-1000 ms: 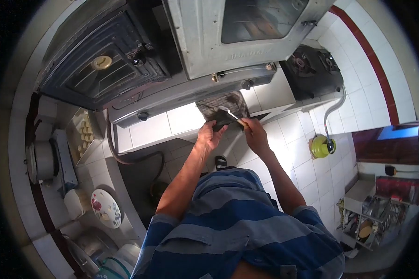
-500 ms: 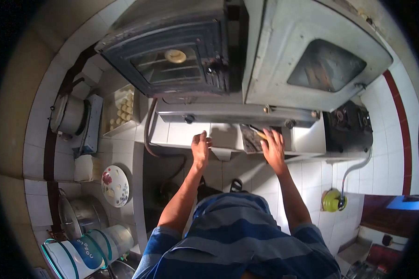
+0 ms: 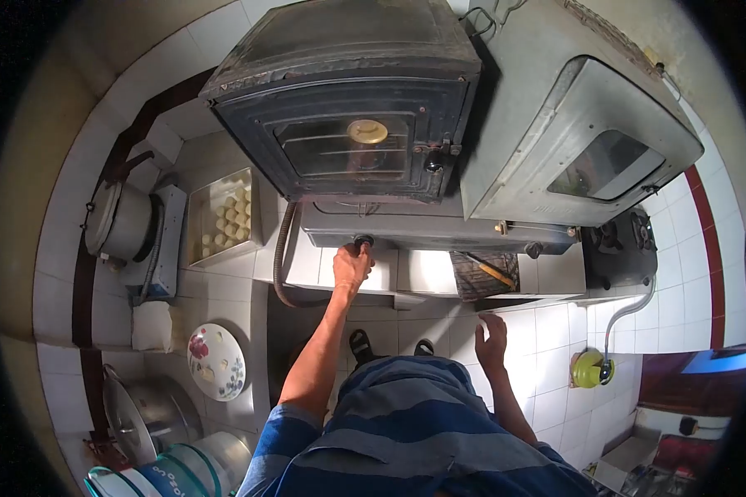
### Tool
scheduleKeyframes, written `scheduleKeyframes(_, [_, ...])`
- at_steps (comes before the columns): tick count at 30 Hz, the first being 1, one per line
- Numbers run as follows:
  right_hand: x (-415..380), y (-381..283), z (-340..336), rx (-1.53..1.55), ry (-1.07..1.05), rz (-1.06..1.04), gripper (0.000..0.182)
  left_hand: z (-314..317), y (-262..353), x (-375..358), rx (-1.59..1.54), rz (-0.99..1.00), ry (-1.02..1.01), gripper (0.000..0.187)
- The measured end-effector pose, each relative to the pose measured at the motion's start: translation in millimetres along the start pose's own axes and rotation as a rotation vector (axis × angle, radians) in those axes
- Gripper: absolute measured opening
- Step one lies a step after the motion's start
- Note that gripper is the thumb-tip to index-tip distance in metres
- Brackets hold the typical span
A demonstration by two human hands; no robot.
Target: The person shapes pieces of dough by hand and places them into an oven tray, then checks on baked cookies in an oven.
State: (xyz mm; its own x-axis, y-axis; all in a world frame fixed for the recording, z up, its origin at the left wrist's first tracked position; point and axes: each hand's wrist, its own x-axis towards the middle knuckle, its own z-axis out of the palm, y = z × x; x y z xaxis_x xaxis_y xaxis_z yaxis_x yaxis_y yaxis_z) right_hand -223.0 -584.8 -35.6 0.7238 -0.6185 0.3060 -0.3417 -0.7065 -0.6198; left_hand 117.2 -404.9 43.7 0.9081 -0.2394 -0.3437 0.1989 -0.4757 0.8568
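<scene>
My left hand point(image 3: 352, 267) has its fingers closed around a black stove knob point(image 3: 363, 239) on the front panel below the dark oven point(image 3: 340, 141). My right hand point(image 3: 491, 338) hangs in the air in front of the counter, holding nothing, with thumb and fingers apart. Just beyond it, a tool with a yellow handle point(image 3: 496, 272) lies on a dark patterned cloth point(image 3: 472, 286) on the tiled ledge. A round gauge point(image 3: 367, 131) shows on the closed oven door.
To the right stand a grey oven point(image 3: 522, 141) and a black gas stove point(image 3: 620, 257). On the left are a tray point(image 3: 192, 240) of dough balls, a pot point(image 3: 128, 219) and a floral lid point(image 3: 216, 389). A hose point(image 3: 284, 248) hangs nearby; a green gas cylinder point(image 3: 587, 369) sits lower right.
My left hand has reached forward and taken hold of the knob. My right hand has drawn back from the yellow-handled tool, which now lies on the cloth. The view has shifted.
</scene>
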Motion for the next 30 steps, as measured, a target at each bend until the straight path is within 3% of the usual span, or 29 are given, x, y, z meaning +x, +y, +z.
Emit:
scheduleKeyframes(17, [-148, 94, 66, 0.052, -0.217, 0.369, 0.022, -4, -7, 5, -0.102, 0.021, -0.15, 0.039])
scheduleKeyframes(24, [-160, 116, 66, 0.034, -0.214, 0.435, 0.022, -4, -8, 4, -0.11, 0.016, -0.156, 0.038])
scheduleKeyframes(30, [-153, 124, 65, -0.045, -0.23, 0.356, 0.025, -3, -9, 6, -0.1, 0.032, -0.158, 0.039])
